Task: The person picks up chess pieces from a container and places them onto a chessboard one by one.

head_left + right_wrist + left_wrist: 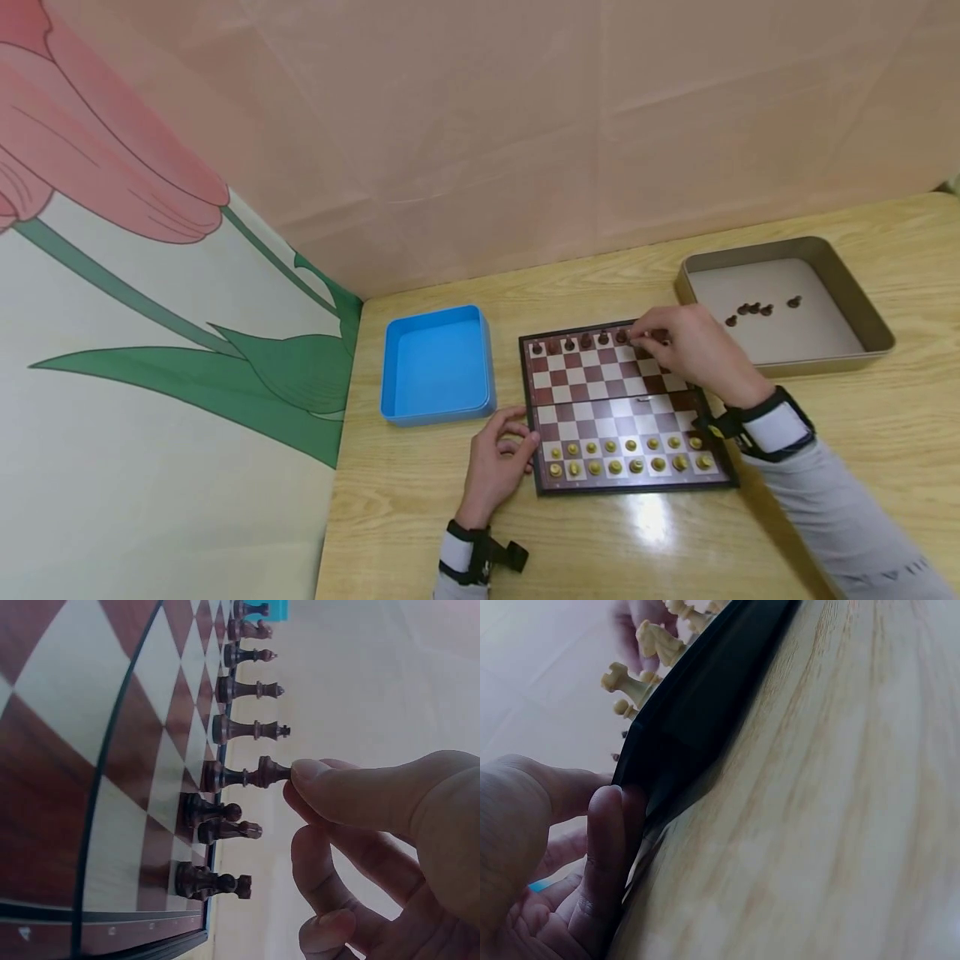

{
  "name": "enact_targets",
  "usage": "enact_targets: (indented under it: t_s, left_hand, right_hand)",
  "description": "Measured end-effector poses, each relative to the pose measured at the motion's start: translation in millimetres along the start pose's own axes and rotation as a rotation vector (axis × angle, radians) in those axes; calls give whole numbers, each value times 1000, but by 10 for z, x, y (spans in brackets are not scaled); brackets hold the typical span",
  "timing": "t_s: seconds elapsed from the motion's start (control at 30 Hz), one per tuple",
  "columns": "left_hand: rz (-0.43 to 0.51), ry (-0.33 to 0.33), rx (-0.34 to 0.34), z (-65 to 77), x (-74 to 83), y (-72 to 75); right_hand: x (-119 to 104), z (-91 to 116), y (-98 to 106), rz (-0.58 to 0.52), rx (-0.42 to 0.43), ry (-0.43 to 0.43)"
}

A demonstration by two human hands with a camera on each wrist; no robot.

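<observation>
On the table [397,492], the left hand [495,462] grips the chessboard [592,408] and the right hand [693,348] pinches a dark piece [269,772], top hidden.

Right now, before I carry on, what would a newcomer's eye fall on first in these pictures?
Probably the chessboard, just right of centre low in the head view, with yellowish pieces in two rows along its near side. Next, the right grip pinching a dark piece above the board's far right part. The bright blue tray left of the board also stands out.
</observation>
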State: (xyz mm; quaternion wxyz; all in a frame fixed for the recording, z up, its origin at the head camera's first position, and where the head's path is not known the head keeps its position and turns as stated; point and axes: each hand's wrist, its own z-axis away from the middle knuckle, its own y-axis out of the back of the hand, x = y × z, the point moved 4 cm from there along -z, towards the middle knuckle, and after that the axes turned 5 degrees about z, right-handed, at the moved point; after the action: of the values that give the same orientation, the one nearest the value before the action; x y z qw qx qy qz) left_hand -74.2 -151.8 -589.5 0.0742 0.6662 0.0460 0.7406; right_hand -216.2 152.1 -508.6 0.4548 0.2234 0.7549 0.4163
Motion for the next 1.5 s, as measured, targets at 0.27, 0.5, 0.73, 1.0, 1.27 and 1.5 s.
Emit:
enact_targets:
  t_s: [0.27,0.5,0.73,1.0,1.27,1.5]
  left_hand:
    - [-6,9,3,-10,8,1]
    - [-5,5,3,-2,7,-5]
    - [-8,2,7,2,-2,-8]
    - [-8,9,5,-7,-11,-6]
    - [-17,15,5,2,-5,-6]
    - [-6,5,-1,2,-13,0]
  right_hand:
    - [34,-8,-82,0,-31,-11]
    - [45,-9,-140,-3,-52,-20]
    - [62,-21,-184,-6,-79,-38]
    - [82,-15,-221,5,-90,-71]
    - [83,-12,-230,1,-89,-78]
    - [75,-12,-236,-7,-102,-92]
